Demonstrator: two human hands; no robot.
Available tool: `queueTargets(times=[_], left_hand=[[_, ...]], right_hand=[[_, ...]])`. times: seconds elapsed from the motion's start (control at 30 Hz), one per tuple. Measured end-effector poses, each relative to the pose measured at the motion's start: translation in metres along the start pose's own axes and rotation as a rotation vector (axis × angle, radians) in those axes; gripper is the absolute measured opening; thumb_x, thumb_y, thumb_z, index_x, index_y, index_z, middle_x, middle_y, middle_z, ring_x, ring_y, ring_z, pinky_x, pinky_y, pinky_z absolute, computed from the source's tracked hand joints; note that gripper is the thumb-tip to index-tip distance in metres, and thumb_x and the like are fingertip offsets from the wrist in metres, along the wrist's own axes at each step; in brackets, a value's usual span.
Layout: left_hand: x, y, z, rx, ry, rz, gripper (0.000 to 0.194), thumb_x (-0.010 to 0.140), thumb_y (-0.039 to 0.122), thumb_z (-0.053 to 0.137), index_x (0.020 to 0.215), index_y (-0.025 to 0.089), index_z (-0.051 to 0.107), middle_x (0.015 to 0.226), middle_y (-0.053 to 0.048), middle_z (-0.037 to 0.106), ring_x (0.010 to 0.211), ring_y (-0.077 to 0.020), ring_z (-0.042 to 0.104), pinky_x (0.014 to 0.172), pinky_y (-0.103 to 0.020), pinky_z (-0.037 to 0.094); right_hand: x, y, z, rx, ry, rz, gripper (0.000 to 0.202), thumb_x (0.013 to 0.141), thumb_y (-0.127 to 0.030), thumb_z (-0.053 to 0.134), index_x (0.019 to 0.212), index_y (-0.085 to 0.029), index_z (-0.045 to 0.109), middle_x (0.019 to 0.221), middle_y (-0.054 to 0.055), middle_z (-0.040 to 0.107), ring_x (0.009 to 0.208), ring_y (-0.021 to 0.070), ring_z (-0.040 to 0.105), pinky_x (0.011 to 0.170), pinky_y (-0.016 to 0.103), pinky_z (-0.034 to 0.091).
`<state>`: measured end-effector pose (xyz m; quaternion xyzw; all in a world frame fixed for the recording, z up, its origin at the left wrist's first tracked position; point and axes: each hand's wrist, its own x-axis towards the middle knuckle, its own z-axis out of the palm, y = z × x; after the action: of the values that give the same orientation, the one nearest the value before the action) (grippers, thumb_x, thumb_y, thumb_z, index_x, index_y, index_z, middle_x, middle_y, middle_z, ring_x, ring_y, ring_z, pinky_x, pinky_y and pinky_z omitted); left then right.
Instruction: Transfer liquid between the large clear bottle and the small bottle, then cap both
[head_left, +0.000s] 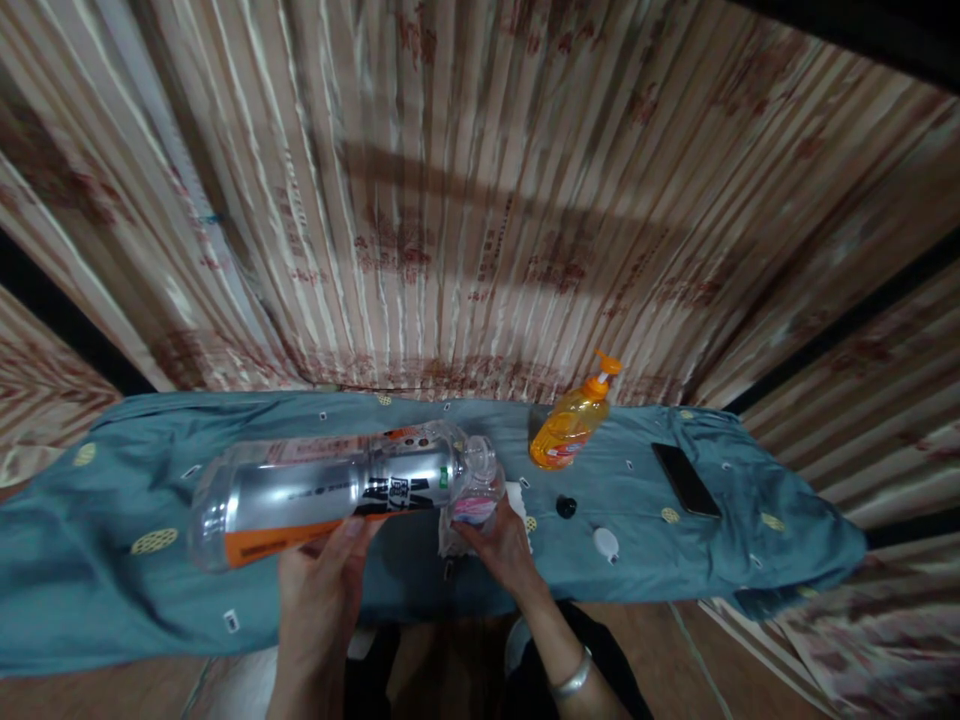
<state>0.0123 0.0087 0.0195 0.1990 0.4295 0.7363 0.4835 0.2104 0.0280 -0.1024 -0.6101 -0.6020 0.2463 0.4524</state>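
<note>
Spanning the left half of the table (pixel 172 600), the clear plastic bottle (pixel 322 490) is gripped by the left hand (pixel 322 575), whose fingers are largely hidden; its silver-orange label is too blurred to read fully. Beside its neck, the small bottle (pixel 484 485) is clasped by the right hand (pixel 508 548), its pink label partly covered. Contact between mouths cannot be told. Near the right edge, a phone (pixel 686 480) is seen.

Patterned curtains (pixel 480 220) are hanging around a teal floral cloth (pixel 300 600), looking like a home room.
</note>
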Motion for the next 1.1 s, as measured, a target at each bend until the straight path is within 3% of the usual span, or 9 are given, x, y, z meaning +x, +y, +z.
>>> queueTargets(times=[0.23, 0.47, 0.73, 0.87, 1.1], left_hand=[[-0.0008, 0.0013, 0.0028, -0.008, -0.004, 0.027, 0.038, 0.044, 0.020, 0.090, 0.078, 0.018, 0.074, 0.074, -0.003, 0.075, 0.078, -0.0241, 0.073, 0.072, -0.034, 0.061], [0.0002, -0.0010, 0.0010, 0.025, -0.013, 0.030, 0.033, 0.046, 0.023, 0.089, 0.071, 0.018, 0.069, 0.063, 0.000, 0.068, 0.070, -0.0225, 0.070, 0.078, -0.040, 0.060], [-0.0012, -0.0004, 0.0006, -0.003, -0.040, 0.011, 0.032, 0.047, 0.022, 0.091, 0.067, 0.017, 0.067, 0.063, -0.002, 0.069, 0.071, -0.0226, 0.071, 0.077, -0.038, 0.061], [-0.0006, -0.0021, -0.0007, -0.023, -0.087, 0.033, 0.032, 0.050, 0.026, 0.093, 0.068, 0.017, 0.068, 0.064, -0.003, 0.070, 0.075, -0.0241, 0.073, 0.080, -0.040, 0.061], [-0.0004, -0.0031, 0.0020, -0.033, -0.064, 0.061, 0.039, 0.052, 0.033, 0.093, 0.079, 0.017, 0.071, 0.073, -0.003, 0.074, 0.079, -0.0244, 0.074, 0.080, -0.040, 0.062]], right_hand=[[0.0008, -0.0043, -0.0027, 0.023, -0.021, 0.033, 0.067, 0.075, -0.034, 0.080, 0.134, -0.019, 0.053, 0.115, 0.011, 0.074, 0.108, 0.0301, 0.071, 0.096, 0.044, 0.056], [0.0003, -0.0056, -0.0025, 0.033, -0.032, 0.029, 0.068, 0.075, -0.031, 0.080, 0.136, -0.021, 0.051, 0.112, 0.009, 0.076, 0.105, 0.0282, 0.073, 0.094, 0.042, 0.057], [0.0009, -0.0051, -0.0037, 0.039, -0.043, 0.026, 0.067, 0.076, -0.033, 0.079, 0.136, -0.020, 0.051, 0.117, 0.011, 0.074, 0.105, 0.0277, 0.072, 0.093, 0.040, 0.058], [0.0013, -0.0034, -0.0030, 0.034, -0.042, 0.037, 0.069, 0.074, -0.032, 0.080, 0.135, -0.018, 0.051, 0.116, 0.012, 0.074, 0.104, 0.0283, 0.073, 0.091, 0.041, 0.058], [0.0015, -0.0022, -0.0015, 0.032, -0.031, 0.027, 0.071, 0.073, -0.029, 0.081, 0.136, -0.019, 0.050, 0.118, 0.011, 0.073, 0.106, 0.0293, 0.072, 0.092, 0.043, 0.058]])
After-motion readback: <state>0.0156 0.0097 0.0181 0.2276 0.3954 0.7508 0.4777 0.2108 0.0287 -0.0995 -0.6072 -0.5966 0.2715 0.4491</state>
